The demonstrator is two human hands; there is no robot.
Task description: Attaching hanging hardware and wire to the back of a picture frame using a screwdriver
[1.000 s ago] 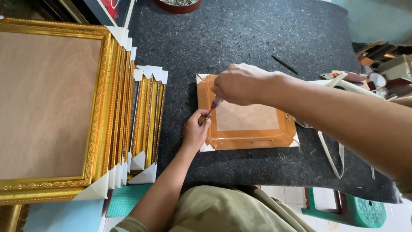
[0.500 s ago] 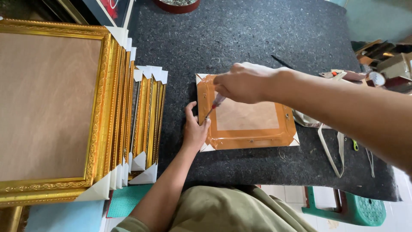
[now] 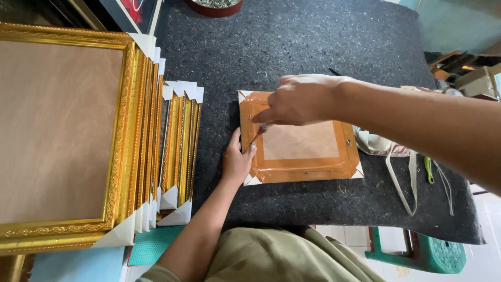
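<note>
A small picture frame (image 3: 308, 156) lies face down on the dark felt table (image 3: 313, 47), its back sealed with glossy brown tape and white protectors on its corners. My left hand (image 3: 237, 159) presses flat on the frame's left edge. My right hand (image 3: 300, 99) hovers over the frame's upper left part and grips a thin tool with a reddish handle (image 3: 257, 134), whose tip touches the left edge close to my left fingers.
Several gold frames (image 3: 156, 141) with white corner protectors stand on edge at the left, a large one (image 3: 57, 136) outermost. A white cloth with straps (image 3: 396, 167) and a green-handled tool (image 3: 428, 169) lie at the right. A green stool (image 3: 433, 253) stands below the table.
My right hand has moved slightly with the tool along the frame's left edge. My left hand has slid a little lower on that edge. The view has shifted somewhat.
</note>
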